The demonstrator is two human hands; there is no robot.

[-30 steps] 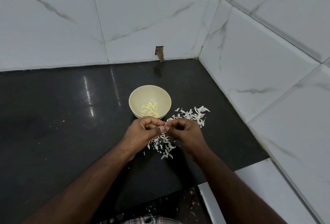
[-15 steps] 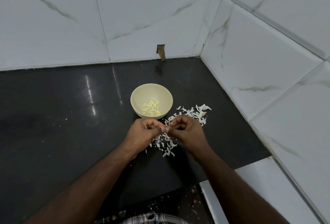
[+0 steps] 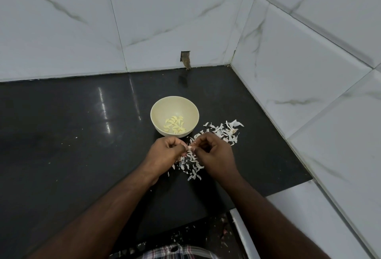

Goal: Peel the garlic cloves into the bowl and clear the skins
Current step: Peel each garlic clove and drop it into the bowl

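Your left hand (image 3: pixel 165 153) and right hand (image 3: pixel 214 155) pinch one clove (image 3: pixel 189 147) between them, above the skins (image 3: pixel 223 131) on the surface (image 3: pixel 72 145), just before the bowl (image 3: pixel 174 107). Clove axis: mostly hidden, cannot tell.

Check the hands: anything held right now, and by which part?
Both hold one garlic clove between them: the left hand pinches its left end at the fingertips, the right hand pinches its right end. Most of the clove is hidden.
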